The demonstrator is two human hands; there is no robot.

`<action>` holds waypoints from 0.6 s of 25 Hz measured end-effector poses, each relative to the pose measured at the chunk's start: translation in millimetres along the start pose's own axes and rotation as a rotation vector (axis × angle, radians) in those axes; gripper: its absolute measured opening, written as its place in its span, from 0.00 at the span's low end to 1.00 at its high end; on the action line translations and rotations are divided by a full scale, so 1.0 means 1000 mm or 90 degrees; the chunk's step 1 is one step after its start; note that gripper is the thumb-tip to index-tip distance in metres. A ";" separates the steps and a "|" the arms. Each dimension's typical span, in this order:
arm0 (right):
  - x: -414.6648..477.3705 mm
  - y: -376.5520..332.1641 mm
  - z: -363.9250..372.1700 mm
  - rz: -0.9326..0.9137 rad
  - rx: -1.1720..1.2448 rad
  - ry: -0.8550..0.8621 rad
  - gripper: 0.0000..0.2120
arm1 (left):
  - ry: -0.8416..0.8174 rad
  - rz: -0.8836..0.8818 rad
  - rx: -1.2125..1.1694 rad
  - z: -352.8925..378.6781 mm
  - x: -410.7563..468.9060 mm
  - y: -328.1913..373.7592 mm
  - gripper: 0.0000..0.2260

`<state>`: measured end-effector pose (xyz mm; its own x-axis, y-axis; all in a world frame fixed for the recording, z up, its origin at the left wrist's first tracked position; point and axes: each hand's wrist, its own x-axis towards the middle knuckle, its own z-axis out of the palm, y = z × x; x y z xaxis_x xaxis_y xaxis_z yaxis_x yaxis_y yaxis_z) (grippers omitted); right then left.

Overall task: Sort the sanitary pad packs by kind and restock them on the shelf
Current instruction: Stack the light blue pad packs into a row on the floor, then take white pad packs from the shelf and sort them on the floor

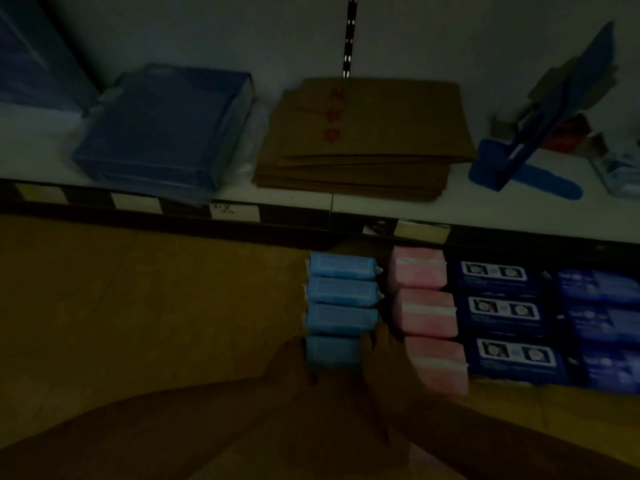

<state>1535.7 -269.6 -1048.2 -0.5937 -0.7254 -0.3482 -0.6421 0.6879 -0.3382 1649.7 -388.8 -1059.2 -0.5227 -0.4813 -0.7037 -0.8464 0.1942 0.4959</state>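
Observation:
On the lower brown shelf point(138, 306) stand rows of pad packs. A column of light blue packs point(341, 292) runs front to back, with pink packs point(424, 313) to its right, then dark blue packs with white labels point(504, 311), then blue packs point(602, 320) at the far right. Both hands hold the nearest light blue pack point(332, 351) at the front of its column. My left hand point(291, 365) grips its left end, and my right hand point(377, 358) grips its right end, beside the pink row. The scene is very dark.
The white upper shelf point(398, 209) carries a blue flat box point(162, 129), a stack of brown envelopes point(367, 136) and a blue stand point(540, 147). A black price rail point(194, 209) edges it. The lower shelf's left half shows bare brown surface.

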 end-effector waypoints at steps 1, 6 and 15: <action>-0.001 0.007 0.007 -0.027 -0.062 -0.036 0.27 | -0.030 0.002 0.018 -0.002 -0.003 0.002 0.27; -0.012 0.000 -0.021 -0.111 -0.131 -0.025 0.31 | -0.003 0.047 0.125 -0.022 -0.010 0.018 0.29; -0.039 -0.029 -0.151 0.022 0.241 0.173 0.12 | 0.001 0.121 0.188 -0.086 -0.097 0.091 0.27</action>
<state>1504.3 -264.4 -892.7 -0.7495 -0.6470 -0.1402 -0.4281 0.6352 -0.6429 1632.7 -398.3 -901.8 -0.6740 -0.4138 -0.6119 -0.7269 0.5190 0.4497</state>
